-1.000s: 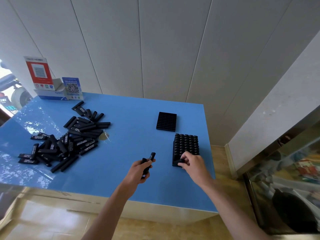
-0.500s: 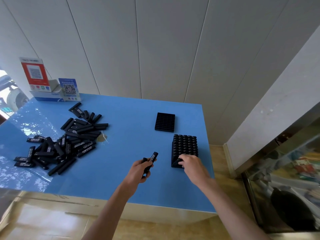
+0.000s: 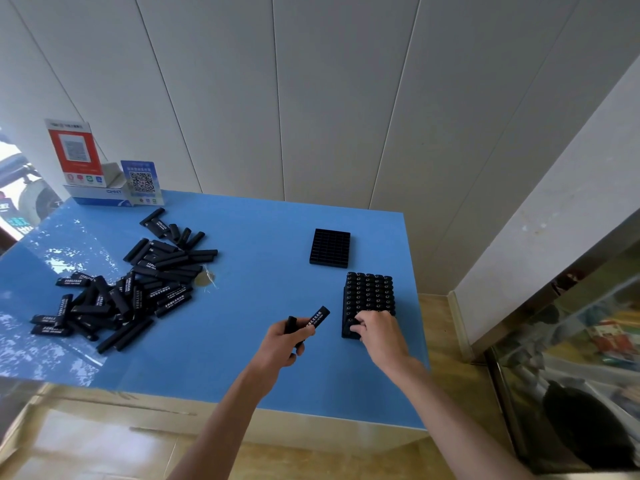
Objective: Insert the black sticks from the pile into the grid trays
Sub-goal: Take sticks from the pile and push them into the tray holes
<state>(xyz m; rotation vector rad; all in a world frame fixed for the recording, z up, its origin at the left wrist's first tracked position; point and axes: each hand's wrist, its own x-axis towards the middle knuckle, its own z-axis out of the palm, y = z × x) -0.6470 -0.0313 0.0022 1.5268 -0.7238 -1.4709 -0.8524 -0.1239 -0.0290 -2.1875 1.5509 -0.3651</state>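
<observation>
**Two hands at a blue table, one holding sticks, one on a filled tray**

A loose pile of black sticks (image 3: 124, 282) lies at the left of the blue table (image 3: 242, 299). Near the front edge, the left hand (image 3: 282, 341) reaches forward, fingers curled around two black sticks (image 3: 313, 322) that angle up and right. Just beside it, the right hand (image 3: 377, 332) lies palm down, fingers bent onto the near end of the filled grid tray (image 3: 369, 294); whether it grips a stick is unclear. An empty grid tray (image 3: 330, 247) sits just beyond.

Two grid trays (image 3: 330, 248), two QR signs (image 3: 75, 154).
</observation>
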